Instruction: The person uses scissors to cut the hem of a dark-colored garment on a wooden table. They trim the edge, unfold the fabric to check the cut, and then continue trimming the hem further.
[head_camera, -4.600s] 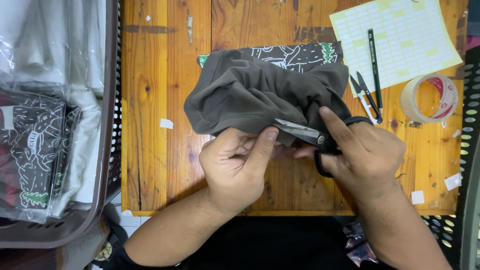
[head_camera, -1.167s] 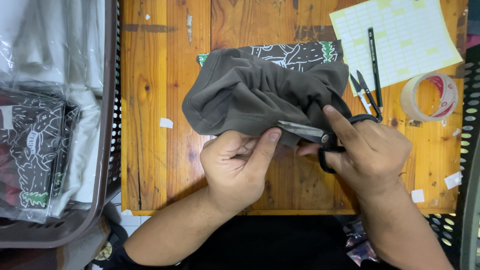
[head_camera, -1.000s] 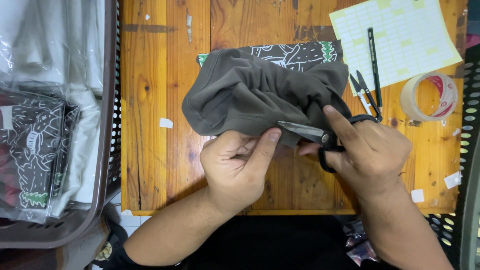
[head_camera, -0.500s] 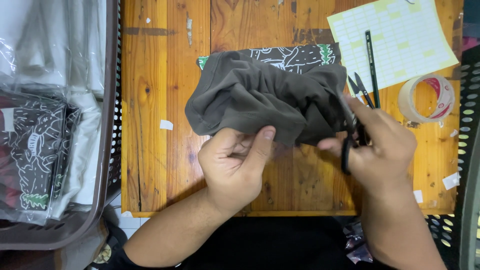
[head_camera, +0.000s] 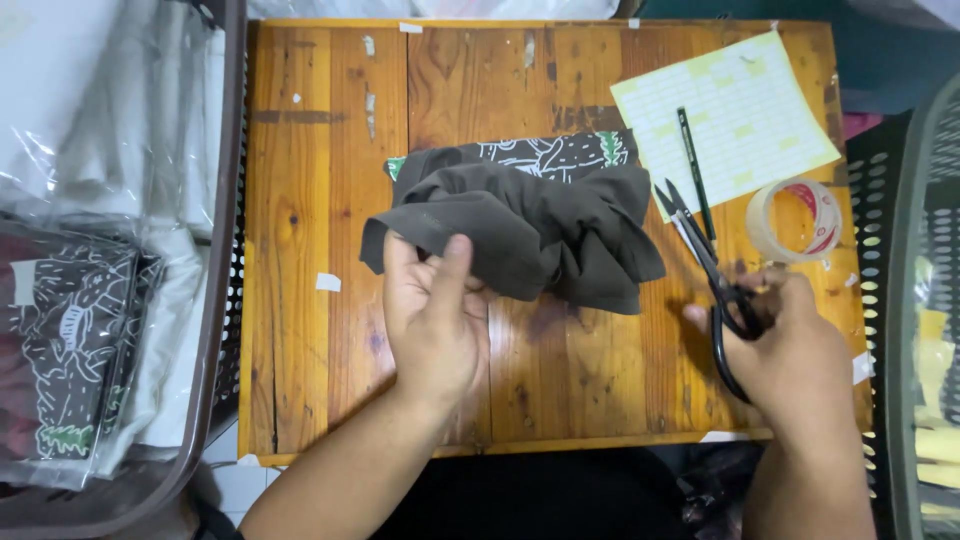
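Observation:
A crumpled dark grey garment lies on the wooden table, with a black printed fabric piece showing under its far edge. My left hand grips the garment's near left edge between thumb and fingers. My right hand holds black scissors by the handles, off to the right of the garment, blades pointing away and slightly apart. The scissors are clear of the cloth.
A pale yellow lined sheet with a dark pen lies at the back right, and a roll of clear tape is beside the scissors. A bin of bagged garments stands at the left. A perforated basket is at the right.
My right hand has pulled the scissors away from the garment's edge and moved them right toward the tape roll. My left hand has kept its hold on the garment.

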